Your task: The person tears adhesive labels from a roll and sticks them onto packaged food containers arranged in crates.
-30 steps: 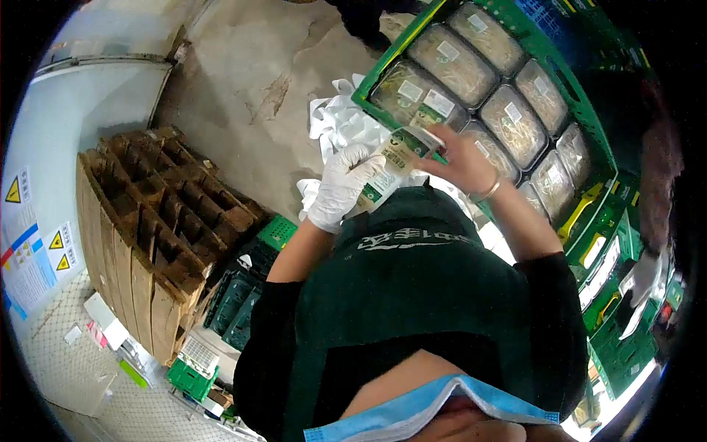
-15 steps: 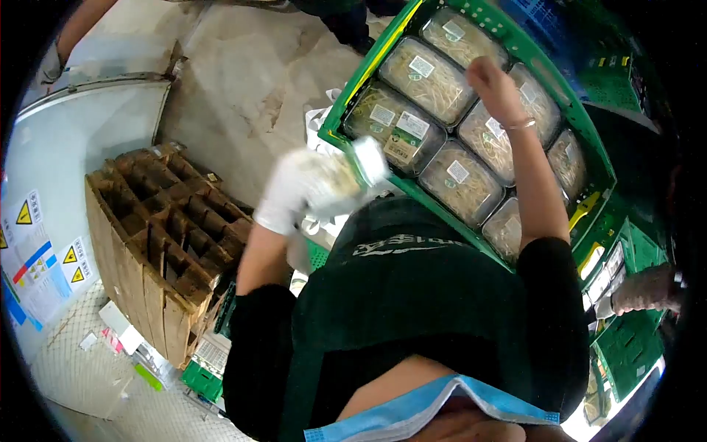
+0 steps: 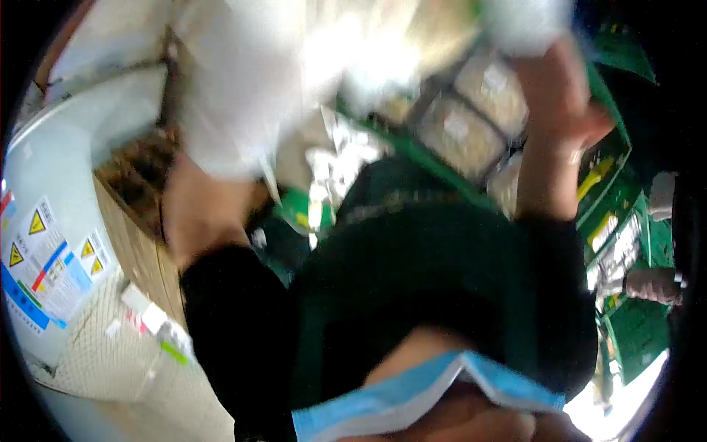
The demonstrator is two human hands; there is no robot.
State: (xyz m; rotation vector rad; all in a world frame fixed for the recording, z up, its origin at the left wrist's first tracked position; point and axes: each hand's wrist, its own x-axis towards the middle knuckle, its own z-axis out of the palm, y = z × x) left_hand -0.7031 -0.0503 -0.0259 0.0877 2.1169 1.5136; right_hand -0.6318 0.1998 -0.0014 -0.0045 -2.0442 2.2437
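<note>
Packs in crate, left hand blurred

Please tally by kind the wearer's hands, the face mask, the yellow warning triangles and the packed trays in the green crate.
Hands: 2, the left hand and the right hand
Face mask: 1
Yellow warning triangles: 4
Packed trays: at least 3; others are hidden or blurred
Total: at least 10
</note>
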